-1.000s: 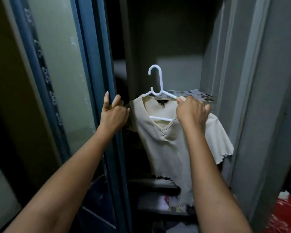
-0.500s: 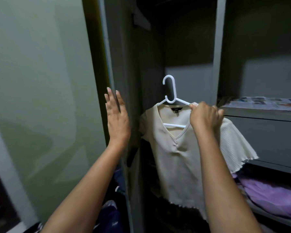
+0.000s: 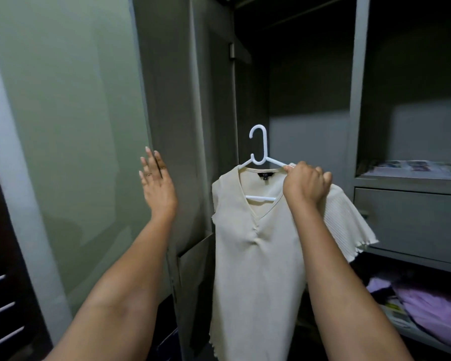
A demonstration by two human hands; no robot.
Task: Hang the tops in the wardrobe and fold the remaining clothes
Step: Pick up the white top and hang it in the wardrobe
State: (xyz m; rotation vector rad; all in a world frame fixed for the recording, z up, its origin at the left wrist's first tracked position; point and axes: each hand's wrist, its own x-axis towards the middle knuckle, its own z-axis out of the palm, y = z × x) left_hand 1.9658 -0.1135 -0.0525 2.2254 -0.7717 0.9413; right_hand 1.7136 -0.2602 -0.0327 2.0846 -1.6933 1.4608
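Observation:
A cream ribbed V-neck top (image 3: 255, 261) hangs on a white plastic hanger (image 3: 259, 149) in front of the open wardrobe bay. My right hand (image 3: 303, 185) grips the hanger's right shoulder together with the top's fabric, holding it up. The hanger's hook points up, free of any rail. My left hand (image 3: 156, 186) is raised with straight fingers at the edge of the frosted sliding door (image 3: 71, 131), holding nothing. A dark rail (image 3: 305, 13) runs across the top of the bay, well above the hook.
A grey upright panel (image 3: 356, 87) divides the hanging bay from shelves on the right. There, papers (image 3: 412, 169) lie on a shelf above a drawer (image 3: 412, 220), and purple folded cloth (image 3: 435, 316) fills the shelf below. Dark slats show at far left.
The view has risen and swung onto the open wardrobe. My left hand went from gripping the door edge to open, straight fingers beside it. My right hand keeps hold of the hanger.

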